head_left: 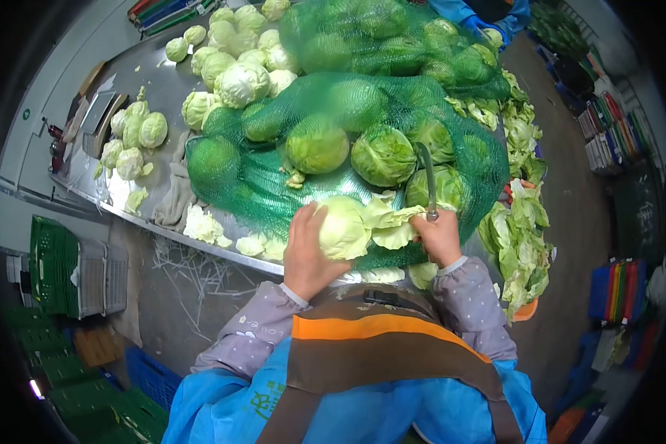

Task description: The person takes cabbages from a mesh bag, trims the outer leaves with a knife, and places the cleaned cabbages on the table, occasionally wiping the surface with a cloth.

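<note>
My left hand is closed around the left side of a pale, partly stripped cabbage, held over the near edge of the metal table. My right hand grips a knife with its curved blade pointing up and away from me. The fingers of that same hand also touch loose outer leaves on the cabbage's right side. Just beyond lies an opened green mesh sack with several green cabbages in and on it.
Behind it is another full mesh sack. Trimmed cabbages are piled at the back left. Discarded leaves heap along the right edge. A co-worker's blue-gloved hand is at the far right. Green crates stand on the floor at left.
</note>
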`<state>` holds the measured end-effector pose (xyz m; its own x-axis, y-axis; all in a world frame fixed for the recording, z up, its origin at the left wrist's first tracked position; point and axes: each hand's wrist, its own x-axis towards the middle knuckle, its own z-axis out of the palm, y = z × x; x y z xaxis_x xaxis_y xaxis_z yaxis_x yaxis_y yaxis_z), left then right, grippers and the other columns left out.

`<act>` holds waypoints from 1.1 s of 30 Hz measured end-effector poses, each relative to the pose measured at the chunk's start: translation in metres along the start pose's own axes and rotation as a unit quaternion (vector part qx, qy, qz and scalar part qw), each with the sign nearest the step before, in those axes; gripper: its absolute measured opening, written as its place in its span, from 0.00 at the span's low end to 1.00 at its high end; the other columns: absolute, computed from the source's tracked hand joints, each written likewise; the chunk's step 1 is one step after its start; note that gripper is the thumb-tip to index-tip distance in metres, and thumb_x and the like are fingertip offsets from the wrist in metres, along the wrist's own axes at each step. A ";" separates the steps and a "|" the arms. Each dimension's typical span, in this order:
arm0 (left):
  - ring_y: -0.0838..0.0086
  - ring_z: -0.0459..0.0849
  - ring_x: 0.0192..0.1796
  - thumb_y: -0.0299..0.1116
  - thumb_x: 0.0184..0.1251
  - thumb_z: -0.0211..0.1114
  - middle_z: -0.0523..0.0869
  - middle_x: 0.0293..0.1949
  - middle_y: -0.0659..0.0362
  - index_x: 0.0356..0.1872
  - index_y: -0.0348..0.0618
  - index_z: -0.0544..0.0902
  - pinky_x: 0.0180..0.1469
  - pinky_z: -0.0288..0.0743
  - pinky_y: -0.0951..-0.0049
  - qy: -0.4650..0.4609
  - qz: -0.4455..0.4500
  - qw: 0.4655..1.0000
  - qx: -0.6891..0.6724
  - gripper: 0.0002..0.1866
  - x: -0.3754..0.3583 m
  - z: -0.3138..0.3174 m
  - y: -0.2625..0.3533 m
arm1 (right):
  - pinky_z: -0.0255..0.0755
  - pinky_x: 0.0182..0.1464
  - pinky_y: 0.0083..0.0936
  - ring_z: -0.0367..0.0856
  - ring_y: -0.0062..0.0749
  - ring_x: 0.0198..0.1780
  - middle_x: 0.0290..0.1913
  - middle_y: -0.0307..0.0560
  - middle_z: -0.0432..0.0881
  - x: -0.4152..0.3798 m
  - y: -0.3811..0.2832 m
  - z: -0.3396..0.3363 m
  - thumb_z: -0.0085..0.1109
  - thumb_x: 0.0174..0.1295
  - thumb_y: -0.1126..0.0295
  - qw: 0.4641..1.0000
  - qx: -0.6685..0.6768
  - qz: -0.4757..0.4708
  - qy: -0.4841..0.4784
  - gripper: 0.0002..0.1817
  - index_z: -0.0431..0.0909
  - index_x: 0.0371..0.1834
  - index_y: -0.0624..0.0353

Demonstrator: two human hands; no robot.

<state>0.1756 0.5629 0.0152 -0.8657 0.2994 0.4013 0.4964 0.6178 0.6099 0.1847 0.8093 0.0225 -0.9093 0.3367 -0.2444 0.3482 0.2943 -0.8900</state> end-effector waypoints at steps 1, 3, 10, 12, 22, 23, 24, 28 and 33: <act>0.51 0.69 0.62 0.34 0.30 0.80 0.69 0.60 0.45 0.60 0.39 0.66 0.62 0.67 0.59 0.013 -0.006 1.000 0.009 0.48 0.002 -0.001 -0.001 | 0.70 0.22 0.29 0.75 0.26 0.15 0.16 0.47 0.78 0.001 -0.003 0.000 0.57 0.51 0.69 0.999 0.038 0.016 0.002 0.11 0.76 0.17 0.65; 0.51 0.70 0.62 0.34 0.30 0.80 0.70 0.60 0.45 0.60 0.39 0.66 0.62 0.67 0.59 0.018 -0.012 1.000 0.019 0.48 0.002 -0.003 0.000 | 0.72 0.24 0.30 0.76 0.28 0.16 0.17 0.49 0.79 0.008 -0.002 -0.007 0.58 0.50 0.69 0.997 0.041 0.057 0.022 0.10 0.77 0.18 0.65; 0.50 0.71 0.60 0.34 0.32 0.79 0.72 0.58 0.44 0.59 0.39 0.69 0.60 0.69 0.58 -0.050 0.016 0.997 -0.050 0.45 0.011 -0.033 -0.003 | 0.75 0.33 0.36 0.80 0.42 0.28 0.30 0.50 0.79 0.006 -0.007 -0.014 0.73 0.44 0.64 0.923 -0.334 -0.182 0.061 0.19 0.80 0.38 0.61; 0.49 0.71 0.60 0.34 0.31 0.79 0.72 0.57 0.44 0.59 0.39 0.69 0.61 0.69 0.59 -0.093 0.039 0.994 -0.050 0.45 0.016 -0.042 0.002 | 0.74 0.34 0.33 0.80 0.40 0.31 0.38 0.48 0.77 -0.010 -0.043 -0.008 0.75 0.42 0.57 0.919 -0.225 -0.322 0.010 0.29 0.77 0.46 0.58; 0.48 0.70 0.62 0.32 0.26 0.80 0.72 0.59 0.47 0.62 0.38 0.67 0.62 0.68 0.58 -0.206 0.148 0.967 -0.008 0.51 0.032 -0.059 0.016 | 0.70 0.29 0.24 0.76 0.31 0.25 0.26 0.45 0.80 -0.011 -0.056 0.023 0.70 0.47 0.74 0.920 -0.057 -0.362 -0.142 0.08 0.81 0.30 0.61; 0.48 0.69 0.63 0.32 0.26 0.80 0.72 0.59 0.47 0.63 0.38 0.66 0.62 0.68 0.58 -0.217 0.155 0.964 -0.009 0.52 0.033 -0.060 0.016 | 0.69 0.28 0.23 0.75 0.30 0.24 0.26 0.44 0.79 -0.012 -0.055 0.023 0.70 0.47 0.74 0.918 -0.067 -0.367 -0.137 0.08 0.81 0.30 0.61; 0.48 0.69 0.63 0.32 0.26 0.80 0.72 0.59 0.47 0.63 0.38 0.66 0.62 0.68 0.58 -0.218 0.155 0.964 -0.010 0.52 0.033 -0.060 0.016 | 0.69 0.28 0.23 0.75 0.30 0.24 0.26 0.44 0.79 -0.016 -0.062 0.020 0.70 0.47 0.74 0.918 -0.067 -0.366 -0.137 0.08 0.81 0.30 0.61; 0.48 0.70 0.62 0.33 0.25 0.80 0.72 0.60 0.47 0.63 0.39 0.67 0.62 0.68 0.58 -0.227 0.157 0.961 -0.022 0.52 0.034 -0.062 0.016 | 0.68 0.26 0.21 0.74 0.23 0.23 0.23 0.41 0.79 -0.020 -0.070 0.019 0.69 0.49 0.74 0.918 -0.032 -0.346 -0.191 0.07 0.81 0.30 0.61; 0.49 0.69 0.63 0.33 0.24 0.80 0.72 0.60 0.48 0.64 0.40 0.67 0.62 0.68 0.58 -0.239 0.173 0.955 -0.011 0.53 0.036 -0.064 0.019 | 0.69 0.28 0.18 0.77 0.25 0.24 0.28 0.36 0.83 -0.014 -0.053 0.018 0.72 0.49 0.68 0.957 -0.040 -0.250 -0.145 0.11 0.83 0.34 0.60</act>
<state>0.1576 0.5388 0.0848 -0.5781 0.7839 0.2268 0.7547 0.4079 0.5139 0.1752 0.7730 0.0661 -0.9877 -0.1219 0.0975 -0.1408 0.4253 -0.8941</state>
